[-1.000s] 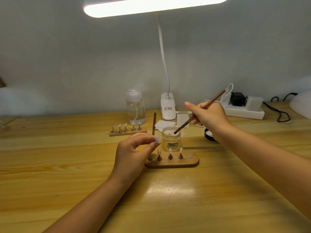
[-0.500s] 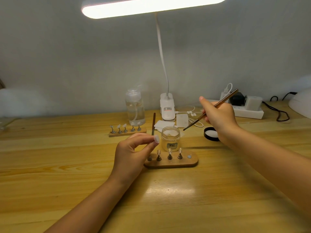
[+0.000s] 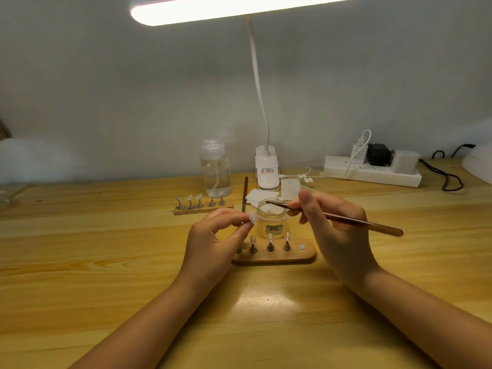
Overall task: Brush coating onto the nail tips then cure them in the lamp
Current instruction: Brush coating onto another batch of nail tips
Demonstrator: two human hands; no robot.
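Head view. The left hand (image 3: 213, 241) pinches a small, pale, translucent nail tip (image 3: 252, 217) between thumb and fingertips, above the left end of the near wooden stand (image 3: 274, 255). The right hand (image 3: 335, 227) grips a slender brush (image 3: 346, 221) with a glossy copper-brown handle; its long axis runs nearly level, handle end to the right and slightly toward the viewer, bristle end pointing left over the mouth of a small clear glass jar (image 3: 272, 219) that holds yellowish liquid. The jar stands just behind the near stand, a flat oblong wooden base with rounded ends, carrying a row of small conical metal holders, some topped with clear tips, and a white dot near its right end. A second, rectangular wooden stand (image 3: 203, 209) with five metal holders lies farther back and left, in front of a clear plastic pump bottle (image 3: 215, 171). A thin dark stick (image 3: 244, 194) lies beside white square pads (image 3: 262, 196). The table (image 3: 80, 262) is smooth, varnished, light-grained wood. A white dome-shaped curing lamp (image 3: 479, 162) shows at the right edge, behind a white power strip (image 3: 372, 174).
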